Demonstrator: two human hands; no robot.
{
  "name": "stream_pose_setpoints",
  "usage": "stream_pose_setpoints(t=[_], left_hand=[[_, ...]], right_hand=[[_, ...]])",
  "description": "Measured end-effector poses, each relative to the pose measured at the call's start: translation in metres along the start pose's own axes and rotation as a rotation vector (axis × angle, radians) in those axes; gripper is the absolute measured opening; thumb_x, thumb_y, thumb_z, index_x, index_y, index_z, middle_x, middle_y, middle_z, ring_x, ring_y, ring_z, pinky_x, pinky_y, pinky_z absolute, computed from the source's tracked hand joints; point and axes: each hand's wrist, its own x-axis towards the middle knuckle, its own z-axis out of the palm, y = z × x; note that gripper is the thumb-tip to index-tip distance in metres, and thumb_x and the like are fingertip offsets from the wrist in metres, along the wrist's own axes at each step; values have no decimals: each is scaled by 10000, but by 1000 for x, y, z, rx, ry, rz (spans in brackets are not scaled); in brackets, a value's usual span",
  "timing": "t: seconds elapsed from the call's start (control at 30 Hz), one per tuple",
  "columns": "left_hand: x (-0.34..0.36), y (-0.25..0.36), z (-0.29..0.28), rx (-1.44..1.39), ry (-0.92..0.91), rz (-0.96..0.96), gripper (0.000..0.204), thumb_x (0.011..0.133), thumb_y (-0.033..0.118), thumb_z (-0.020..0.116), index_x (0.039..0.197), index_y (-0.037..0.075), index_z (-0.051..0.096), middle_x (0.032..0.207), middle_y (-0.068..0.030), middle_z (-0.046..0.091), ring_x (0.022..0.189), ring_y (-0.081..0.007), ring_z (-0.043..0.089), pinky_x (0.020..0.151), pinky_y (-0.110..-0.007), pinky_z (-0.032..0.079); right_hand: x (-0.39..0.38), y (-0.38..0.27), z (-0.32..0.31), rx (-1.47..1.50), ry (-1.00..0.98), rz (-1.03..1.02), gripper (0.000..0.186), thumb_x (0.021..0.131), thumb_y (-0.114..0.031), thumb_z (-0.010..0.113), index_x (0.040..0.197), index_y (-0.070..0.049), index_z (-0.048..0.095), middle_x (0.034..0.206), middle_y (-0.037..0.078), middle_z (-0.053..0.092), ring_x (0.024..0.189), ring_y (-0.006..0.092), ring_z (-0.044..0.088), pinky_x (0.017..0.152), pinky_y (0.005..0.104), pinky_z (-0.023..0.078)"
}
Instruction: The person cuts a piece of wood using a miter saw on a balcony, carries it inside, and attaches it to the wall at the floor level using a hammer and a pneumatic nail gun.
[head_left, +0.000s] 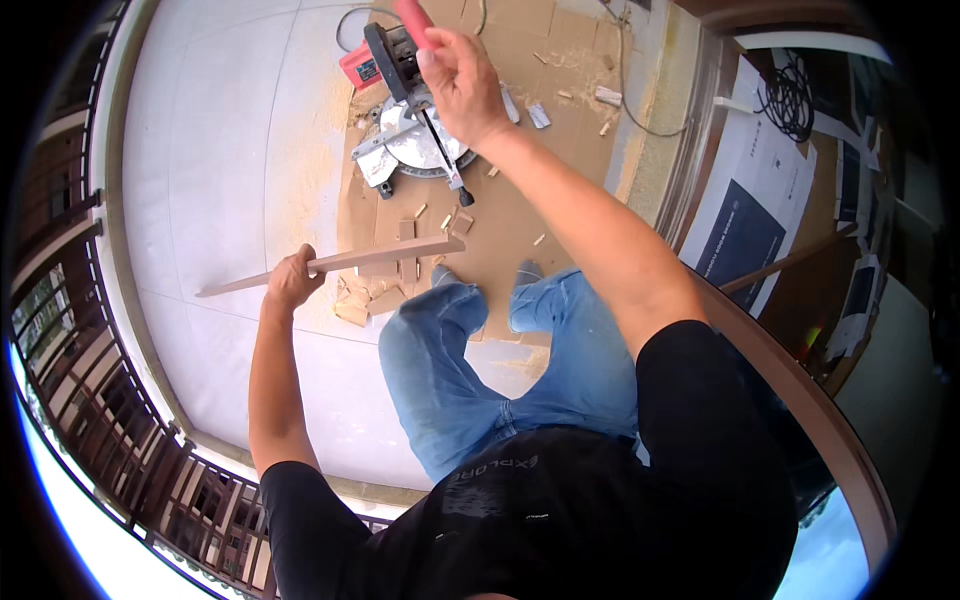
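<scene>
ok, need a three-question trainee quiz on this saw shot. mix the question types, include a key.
1. Multiple choice: what colour is the handle in the right hand?
A) green
B) red
C) yellow

2. Short answer: what covers the floor under the miter saw?

3. True or false: the wooden strip is lying on the saw's base.

Key
1. B.
2. Brown cardboard.
3. False: the left hand holds the wooden strip apart from the saw, nearer the person's feet.
</scene>
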Motion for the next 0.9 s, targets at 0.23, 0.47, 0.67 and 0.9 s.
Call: stream_pose_setpoints(t=[0.23,0.47,0.67,0.9], left_hand=[[-127,144,-104,-25,-135,24,300,736,164,810,925,46,609,826,-188,716,808,-392,702,726,-459,554],[-236,280,-186,-12,-152,42,316,737,169,789,962,37,609,854,-208,730,864,-394,718,771,-459,566],[-285,351,-200,42,-17,138,407,783,251,808,1065,54,589,963,-236,736,929,-420,715,836,-491,575],[-292,307,-158,181,-200,-80,385,808,242,770,1079,38,589,996,-249,738,967,-435,714,865,-502,575]], right_hand=[[-161,-281,-179,85,-480,315,387,1056,-293,588,1340,-33,549,1207,186,641,1094,370,639,913,440,526],[-128,-403,-317,-179,-471,410,280,1032,-322,608,1013,-43,621,949,214,712,898,406,694,751,490,551],[-122,-376,-405,-217,-466,758,487,1070,-432,521,975,26,656,897,279,692,900,472,676,782,518,525],[-132,-322,-470,140,-519,1199,306,1093,-284,519,906,-44,552,689,32,517,576,113,493,502,338,424]])
